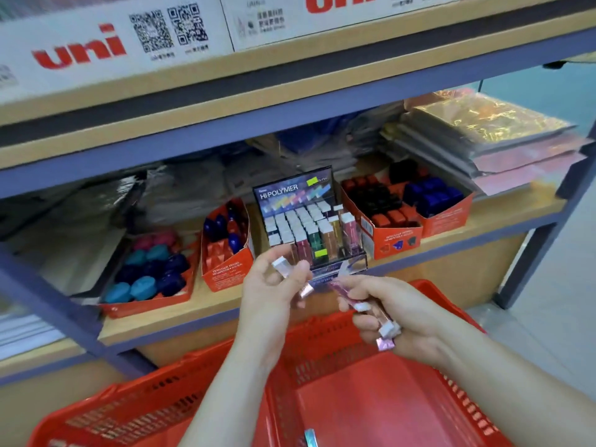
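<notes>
My left hand (274,285) pinches a small pink lead case with a white cap (283,264), just in front of the Hi-Polymer display box (296,191) on the shelf. My right hand (387,311) grips several pink, white-capped lead cases (383,321) above the red shopping basket (429,414). The display box holds several rows of white-capped cases in pink, green and orange. One shiny case (310,437) lies on the basket's floor near the bottom edge of the view.
Orange cartons of sharpeners flank the display: one at the left (225,272), a wide tray of blue and teal ones (145,304), and two at the right (396,240). Stacked wrapped paper (483,130) sits at the back right. White uni boxes (113,37) fill the shelf above.
</notes>
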A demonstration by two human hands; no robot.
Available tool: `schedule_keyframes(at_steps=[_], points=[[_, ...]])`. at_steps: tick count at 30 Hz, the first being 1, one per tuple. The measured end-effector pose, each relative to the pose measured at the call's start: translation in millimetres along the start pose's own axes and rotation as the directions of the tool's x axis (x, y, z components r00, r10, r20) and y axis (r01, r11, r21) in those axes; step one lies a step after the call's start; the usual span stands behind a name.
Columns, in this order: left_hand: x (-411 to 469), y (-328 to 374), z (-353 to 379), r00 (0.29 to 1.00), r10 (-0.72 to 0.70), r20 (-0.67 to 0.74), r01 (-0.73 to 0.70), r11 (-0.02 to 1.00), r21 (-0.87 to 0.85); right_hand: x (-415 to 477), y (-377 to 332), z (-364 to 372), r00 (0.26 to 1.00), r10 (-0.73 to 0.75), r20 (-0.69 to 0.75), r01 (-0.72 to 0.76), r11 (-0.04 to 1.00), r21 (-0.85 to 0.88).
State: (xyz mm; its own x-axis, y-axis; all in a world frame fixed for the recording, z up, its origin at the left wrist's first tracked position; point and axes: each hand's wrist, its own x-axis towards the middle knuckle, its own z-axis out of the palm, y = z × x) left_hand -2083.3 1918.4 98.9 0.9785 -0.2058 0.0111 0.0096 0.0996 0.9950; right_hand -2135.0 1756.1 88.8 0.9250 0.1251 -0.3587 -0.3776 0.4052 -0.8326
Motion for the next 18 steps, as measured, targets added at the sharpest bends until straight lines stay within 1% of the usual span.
schedule_keyframes(at_steps=[2,4,7,9,12,16,18], points=[[7,3,1,1.0,0.006,0.012,-0.007,0.997,0.08,5,-1,0,1.0,-0.019,-0.007,0.019,1.0,0.01],[15,6,5,0.998,0.014,0.054,-0.022,0.988,0.153,10,-5,2,0.999,-0.038,-0.009,0.038,0.999,0.021],[28,11,13,0.993,0.019,0.118,-0.041,0.981,0.188,16,-9,3,0.998,-0.06,-0.004,0.06,0.997,0.056],[35,14,18,0.991,0.025,0.132,-0.047,0.986,0.163,21,-12,1,0.996,-0.088,-0.003,0.088,0.995,0.055],[44,19,24,0.993,0.019,0.121,-0.028,0.997,0.073,26,-16,-3,0.989,-0.143,-0.045,0.141,0.989,-0.042],[56,21,32,0.99,-0.078,0.12,0.092,0.989,-0.112,35,-19,-9,0.975,-0.19,-0.117,0.174,0.975,-0.138],[62,19,35,0.986,-0.106,0.131,0.121,0.986,-0.111,37,-21,-13,0.968,-0.208,-0.14,0.186,0.97,-0.153]])
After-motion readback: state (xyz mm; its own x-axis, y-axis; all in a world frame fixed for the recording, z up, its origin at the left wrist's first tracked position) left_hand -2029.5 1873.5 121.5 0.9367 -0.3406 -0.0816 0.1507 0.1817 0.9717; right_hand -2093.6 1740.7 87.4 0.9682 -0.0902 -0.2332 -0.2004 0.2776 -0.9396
